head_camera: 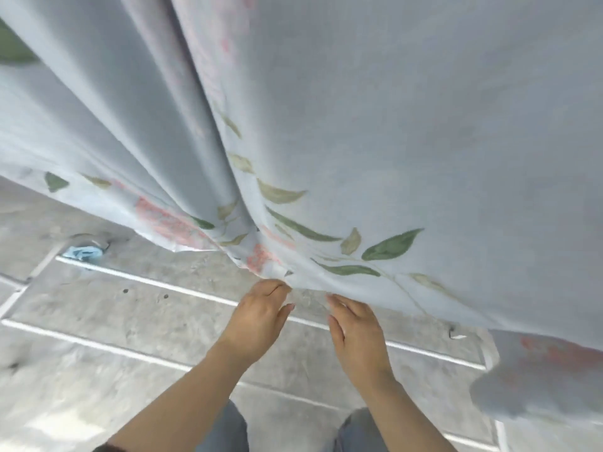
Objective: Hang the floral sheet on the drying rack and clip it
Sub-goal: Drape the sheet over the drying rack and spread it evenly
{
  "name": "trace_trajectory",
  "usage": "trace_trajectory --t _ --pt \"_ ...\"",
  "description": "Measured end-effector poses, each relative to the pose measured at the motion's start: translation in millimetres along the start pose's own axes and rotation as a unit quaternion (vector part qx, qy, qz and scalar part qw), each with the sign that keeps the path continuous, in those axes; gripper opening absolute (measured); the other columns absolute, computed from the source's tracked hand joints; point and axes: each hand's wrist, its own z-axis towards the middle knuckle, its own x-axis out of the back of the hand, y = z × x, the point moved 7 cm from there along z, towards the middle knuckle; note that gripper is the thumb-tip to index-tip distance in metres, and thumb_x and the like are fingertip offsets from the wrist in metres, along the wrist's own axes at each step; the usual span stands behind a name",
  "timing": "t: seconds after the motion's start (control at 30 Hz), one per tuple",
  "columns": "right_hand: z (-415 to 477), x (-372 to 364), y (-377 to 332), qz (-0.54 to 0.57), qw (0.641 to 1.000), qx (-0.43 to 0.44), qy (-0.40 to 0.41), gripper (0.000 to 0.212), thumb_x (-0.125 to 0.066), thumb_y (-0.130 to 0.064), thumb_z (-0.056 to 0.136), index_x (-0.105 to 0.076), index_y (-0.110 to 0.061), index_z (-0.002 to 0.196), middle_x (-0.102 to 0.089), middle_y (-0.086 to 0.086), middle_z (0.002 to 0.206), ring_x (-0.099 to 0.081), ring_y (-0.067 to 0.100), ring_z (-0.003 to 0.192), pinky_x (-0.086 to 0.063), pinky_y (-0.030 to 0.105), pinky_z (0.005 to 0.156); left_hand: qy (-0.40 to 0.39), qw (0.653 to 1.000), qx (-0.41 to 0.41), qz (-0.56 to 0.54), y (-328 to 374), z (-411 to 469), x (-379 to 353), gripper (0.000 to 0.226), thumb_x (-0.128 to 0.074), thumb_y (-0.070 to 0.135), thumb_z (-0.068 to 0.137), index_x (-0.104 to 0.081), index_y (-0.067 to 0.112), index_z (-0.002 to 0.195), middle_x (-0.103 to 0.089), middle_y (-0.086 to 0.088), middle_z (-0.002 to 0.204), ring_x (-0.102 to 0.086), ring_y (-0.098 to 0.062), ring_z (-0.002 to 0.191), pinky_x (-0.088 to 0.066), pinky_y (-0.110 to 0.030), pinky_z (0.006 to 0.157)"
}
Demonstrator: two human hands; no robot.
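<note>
The floral sheet (375, 132), pale blue with green leaves and pink flowers, hangs in front of me and fills the upper view in long folds. Its lower hem runs across the middle. My left hand (261, 314) is at the hem, its curled fingers holding the edge where the folds gather. My right hand (357, 334) is just beside it, with straight fingers whose tips touch the hem from below. The drying rack and any clips are out of sight above the frame.
Below the sheet lies a grey concrete floor (137, 337) with white joint lines. A crumpled light blue cloth (83, 252) sits on the floor at the left. My knees in blue jeans (228, 429) show at the bottom.
</note>
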Motion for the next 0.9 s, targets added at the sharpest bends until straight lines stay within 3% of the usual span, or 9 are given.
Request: trace_trajectory --t 0.1,0.2,0.37,0.47,0.67,0.77,0.9 --pt "-56.9 28.3 -34.9 0.036 0.992 -0.052 -0.108 0.036 -0.048 -0.027 0.091 -0.067 -0.015 0.119 -0.067 -0.002 0.117 -0.062 0.016 0.105 -0.043 0.019 0.093 -0.058 0.997 0.048 -0.014 35.7 -54.4 38.7 0.026 -0.075 0.02 0.078 -0.069 0.007 0.101 -0.068 -0.004 0.099 -0.064 -0.023 0.095 -0.055 -0.029 0.08" --pt "-113.1 66.7 -71.4 0.089 0.966 -0.119 -0.213 0.036 -0.049 -0.028 0.097 -0.059 -0.019 0.131 -0.06 -0.006 0.128 -0.056 0.012 0.117 -0.035 0.014 0.099 -0.104 0.99 0.091 -0.015 72.1 -107.0 86.2 0.029 -0.079 0.02 0.076 -0.07 0.009 0.102 -0.069 -0.003 0.1 -0.067 -0.022 0.094 -0.057 -0.03 0.078" --pt "-163.3 160.1 -138.3 0.141 0.934 -0.172 -0.281 0.04 -0.051 -0.034 0.098 -0.051 -0.025 0.137 -0.053 -0.012 0.136 -0.051 0.008 0.122 -0.038 0.027 0.107 -0.135 0.983 0.123 -0.01 133.2 -162.9 181.2 0.023 -0.067 0.024 0.079 -0.07 0.01 0.097 -0.069 -0.003 0.095 -0.068 -0.02 0.082 -0.054 -0.023 0.071" --pt "-170.7 210.3 -171.4 0.157 0.932 -0.168 -0.28 0.04 -0.052 -0.035 0.097 -0.052 -0.025 0.136 -0.053 -0.011 0.136 -0.05 0.007 0.124 -0.04 0.031 0.106 -0.154 0.977 0.142 -0.03 167.6 -177.1 230.2 0.02 -0.068 0.018 0.082 -0.068 0.008 0.098 -0.068 -0.005 0.095 -0.066 -0.025 0.085 -0.053 -0.028 0.074" --pt "-151.3 274.7 -207.8 0.169 0.955 -0.095 -0.225 0.035 -0.058 -0.028 0.094 -0.06 -0.02 0.128 -0.061 -0.007 0.126 -0.053 0.009 0.117 -0.04 0.024 0.103 -0.108 0.985 0.135 -0.005 212.9 -171.4 286.9 0.025 -0.076 0.012 0.076 -0.068 0.005 0.099 -0.068 -0.008 0.094 -0.066 -0.029 0.085 -0.054 -0.03 0.073" --pt "-150.6 303.0 -211.6 0.197 0.955 -0.07 -0.208 0.033 -0.061 -0.024 0.093 -0.062 -0.021 0.125 -0.064 -0.009 0.119 -0.056 0.007 0.108 -0.042 0.022 0.098 -0.044 0.983 0.177 -0.008 232.2 -178.8 304.9 0.024 -0.06 0.024 0.085 -0.068 0.007 0.1 -0.068 -0.006 0.096 -0.065 -0.027 0.086 -0.051 -0.027 0.074" --pt "-154.5 335.3 -208.6 0.247 0.947 -0.064 -0.196 0.032 -0.062 -0.024 0.092 -0.062 -0.023 0.123 -0.066 -0.012 0.113 -0.058 0.003 0.104 -0.048 0.028 0.095 -0.015 0.983 0.18 -0.002 265.7 -182.7 317.1 0.043 -0.041 0.036 0.088 -0.069 0.007 0.104 -0.068 -0.004 0.101 -0.065 -0.024 0.092 -0.047 -0.025 0.083"
